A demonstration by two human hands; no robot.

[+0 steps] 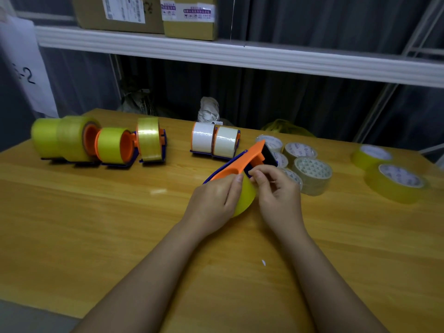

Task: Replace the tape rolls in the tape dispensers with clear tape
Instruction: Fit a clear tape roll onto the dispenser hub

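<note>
Far left of the desk (96,212): yellow-roll dispensers (115,146) lined up, then two white-roll dispensers (215,141), probably queued for swapping. Centre: left hand (216,200) curls around the yellow roll (245,200) in the orange dispenser (240,164), bracing it; right hand (276,188) pinches near the blade end (likely the tape tail, can't confirm). Clear rolls (311,175) stacked just right, within reach; two yellowish rolls (394,181) sit apart.

Glossy wood-grain table (96,224), shiny plastic dispenser (240,164), cardboard boxes (120,13)
</note>
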